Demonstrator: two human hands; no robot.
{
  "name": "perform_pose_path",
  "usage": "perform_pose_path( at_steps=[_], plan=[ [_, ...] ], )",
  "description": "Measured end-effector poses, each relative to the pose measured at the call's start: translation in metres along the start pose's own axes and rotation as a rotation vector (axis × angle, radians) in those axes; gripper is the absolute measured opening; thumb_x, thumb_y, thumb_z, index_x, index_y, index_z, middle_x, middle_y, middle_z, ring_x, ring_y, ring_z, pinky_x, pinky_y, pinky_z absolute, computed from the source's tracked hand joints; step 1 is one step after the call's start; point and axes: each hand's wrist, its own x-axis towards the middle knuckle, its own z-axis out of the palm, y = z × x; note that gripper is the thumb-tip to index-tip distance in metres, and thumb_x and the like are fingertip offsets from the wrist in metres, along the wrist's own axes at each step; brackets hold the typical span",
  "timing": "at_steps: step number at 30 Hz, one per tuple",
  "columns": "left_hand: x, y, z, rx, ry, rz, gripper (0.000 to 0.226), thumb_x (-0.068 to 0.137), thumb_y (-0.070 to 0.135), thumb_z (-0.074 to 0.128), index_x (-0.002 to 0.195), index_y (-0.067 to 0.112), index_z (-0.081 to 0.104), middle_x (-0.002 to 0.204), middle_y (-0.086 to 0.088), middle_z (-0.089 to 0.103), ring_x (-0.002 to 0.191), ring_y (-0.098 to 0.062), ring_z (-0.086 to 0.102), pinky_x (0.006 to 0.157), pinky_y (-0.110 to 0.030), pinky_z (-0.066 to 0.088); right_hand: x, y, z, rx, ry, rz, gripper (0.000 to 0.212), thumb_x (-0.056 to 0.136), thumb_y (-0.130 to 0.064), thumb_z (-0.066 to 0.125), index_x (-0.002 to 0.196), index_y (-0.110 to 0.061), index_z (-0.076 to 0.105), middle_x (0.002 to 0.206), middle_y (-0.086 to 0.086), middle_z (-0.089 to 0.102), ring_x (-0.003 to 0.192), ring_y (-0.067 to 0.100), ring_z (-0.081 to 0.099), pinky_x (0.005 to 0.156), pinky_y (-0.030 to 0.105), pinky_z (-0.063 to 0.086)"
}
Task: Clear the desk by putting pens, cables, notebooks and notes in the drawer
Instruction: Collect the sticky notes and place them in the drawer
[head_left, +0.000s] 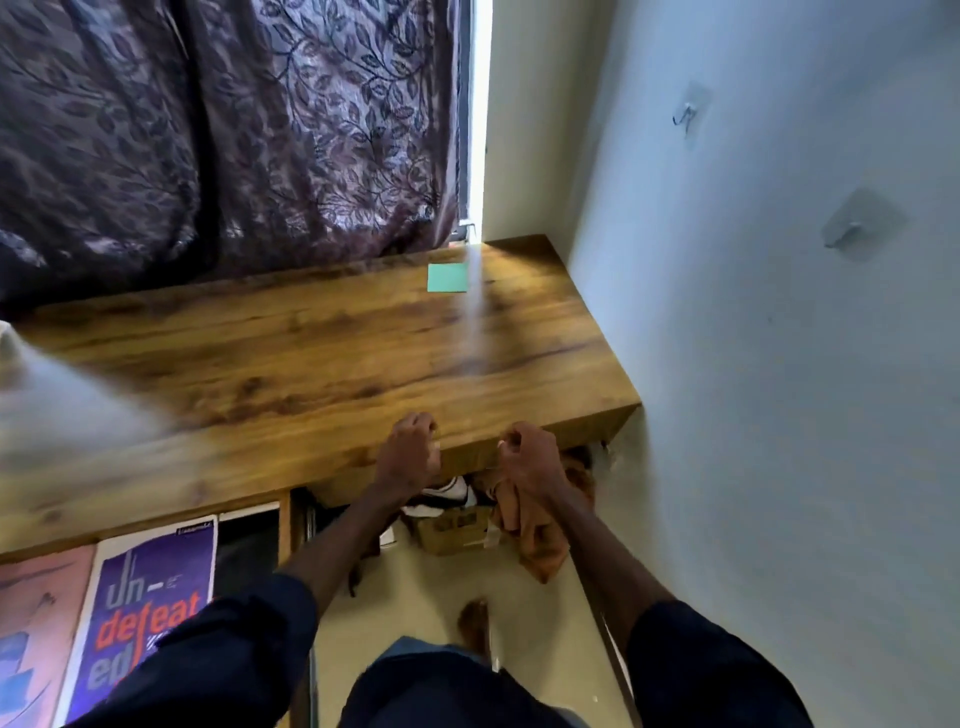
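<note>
Your left hand (410, 451) and right hand (531, 457) are clenched, empty, at the desk's (311, 353) front edge. A green note (448, 277) lies near its far right corner; notebooks (156, 571) lie in the open drawer (283, 525).

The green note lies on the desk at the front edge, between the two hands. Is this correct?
No. The head view shows the green note on the desk at the far edge, by the curtain, far from the left hand and right hand.
</note>
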Motion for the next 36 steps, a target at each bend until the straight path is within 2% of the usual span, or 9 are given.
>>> perform_pose_path(
  at_steps=[7,10,17,20,23,26,28,32,36],
  plan=[
    [0.097,-0.03,-0.021,0.111,-0.188,-0.136,0.043,0.088,0.021,0.065,0.127,0.01,0.051,0.135,-0.013,0.044,0.122,-0.034,0.049,0.094,-0.041,0.049,0.099,-0.031,0.005,-0.045,-0.125,-0.056,0.029,0.091,-0.019,0.061,0.118,-0.01,0.066,0.121,0.008,0.067,0.113,0.026,0.061,0.092,0.035,0.051],
    [0.131,-0.043,-0.022,0.174,-0.277,-0.185,0.043,0.087,0.018,0.062,0.126,0.007,0.048,0.136,-0.017,0.041,0.124,-0.036,0.045,0.097,-0.042,0.047,0.138,-0.035,0.012,-0.077,-0.191,-0.037,0.034,0.092,-0.023,0.06,0.124,-0.012,0.062,0.127,0.008,0.063,0.12,0.026,0.056,0.095,0.035,0.048],
    [0.193,-0.06,-0.005,0.272,-0.325,-0.268,0.061,0.082,0.032,0.07,0.133,0.012,0.043,0.135,-0.014,0.037,0.126,-0.032,0.044,0.097,-0.038,0.051,0.214,-0.014,0.03,-0.163,-0.349,-0.02,0.033,0.087,-0.019,0.061,0.119,-0.008,0.059,0.121,0.012,0.064,0.117,0.033,0.057,0.087,0.034,0.045],
    [0.234,-0.062,-0.006,0.238,-0.308,-0.229,0.074,0.076,0.042,0.077,0.137,0.017,0.043,0.146,-0.008,0.034,0.133,-0.029,0.041,0.101,-0.041,0.049,0.248,-0.004,0.04,-0.15,-0.326,-0.026,0.028,0.089,-0.021,0.062,0.111,-0.004,0.058,0.112,0.015,0.063,0.109,0.034,0.056,0.083,0.035,0.041],
    [0.281,-0.06,-0.014,0.245,-0.399,-0.241,0.105,0.075,0.052,0.079,0.156,0.019,0.021,0.165,-0.014,0.007,0.15,-0.034,0.021,0.116,-0.045,0.035,0.291,-0.007,0.055,-0.063,-0.27,-0.05,0.042,0.077,-0.038,0.05,0.099,-0.003,0.06,0.1,0.018,0.062,0.097,0.03,0.055,0.081,0.038,0.042],
    [0.324,-0.057,-0.026,0.303,-0.592,-0.306,0.139,0.066,0.055,0.086,0.159,0.026,-0.012,0.164,-0.016,-0.023,0.153,-0.039,-0.01,0.121,-0.054,0.018,0.351,-0.009,0.071,0.027,-0.238,-0.084,0.044,0.079,-0.043,0.042,0.1,-0.009,0.061,0.099,0.019,0.062,0.088,0.024,0.05,0.079,0.037,0.04],
    [0.34,-0.06,-0.027,0.319,-0.646,-0.314,0.15,0.057,0.058,0.089,0.157,0.031,-0.019,0.162,-0.015,-0.03,0.151,-0.041,-0.017,0.121,-0.059,0.016,0.38,-0.037,0.059,0.062,-0.242,-0.077,0.05,0.085,-0.047,0.046,0.113,-0.008,0.059,0.114,0.02,0.061,0.099,0.029,0.054,0.086,0.041,0.044],
    [0.347,-0.066,-0.019,0.333,-0.648,-0.327,0.152,0.054,0.059,0.09,0.155,0.035,-0.022,0.161,-0.011,-0.033,0.149,-0.042,-0.022,0.119,-0.062,0.02,0.446,-0.091,0.037,-0.032,-0.065,-0.108,0.058,0.088,-0.014,0.071,0.139,-0.001,0.047,0.141,0.02,0.048,0.131,0.034,0.046,0.107,0.038,0.041],
    [0.346,-0.066,-0.021,0.292,-0.659,-0.339,0.151,0.057,0.055,0.09,0.153,0.037,-0.026,0.157,-0.007,-0.041,0.146,-0.042,-0.029,0.115,-0.068,0.022,0.498,-0.102,0.035,-0.305,-0.149,-0.166,0.086,0.084,-0.027,0.079,0.151,0.0,0.031,0.154,0.018,0.037,0.141,0.032,0.035,0.112,0.039,0.038]
  ],
)
